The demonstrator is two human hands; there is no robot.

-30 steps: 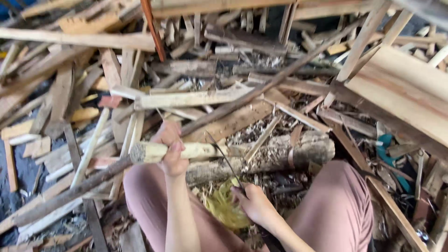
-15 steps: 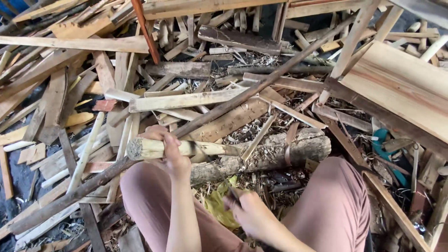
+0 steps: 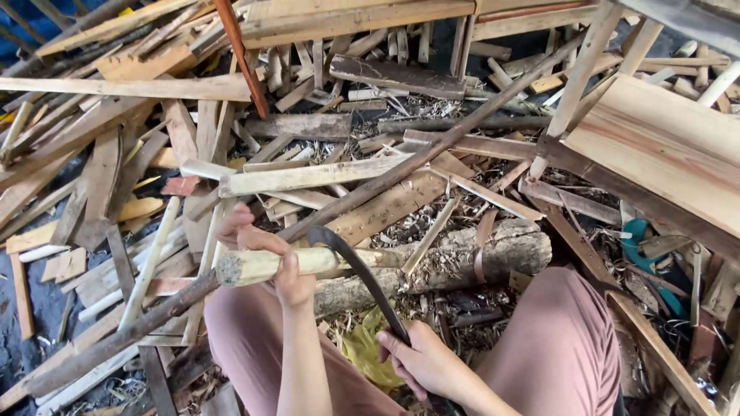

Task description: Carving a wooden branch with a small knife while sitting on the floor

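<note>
Pale stick (image 3: 297,263) lies across a thick log (image 3: 462,258), gripped by the left hand (image 3: 270,254). The right hand (image 3: 420,362) is clamped on a curved dark blade (image 3: 358,266) whose tip meets the stick. Scrap wood (image 3: 308,177) litters the floor around.

Ground (image 3: 31,308), scrap planks (image 3: 308,176), log (image 3: 462,258), shavings (image 3: 432,223)
</note>
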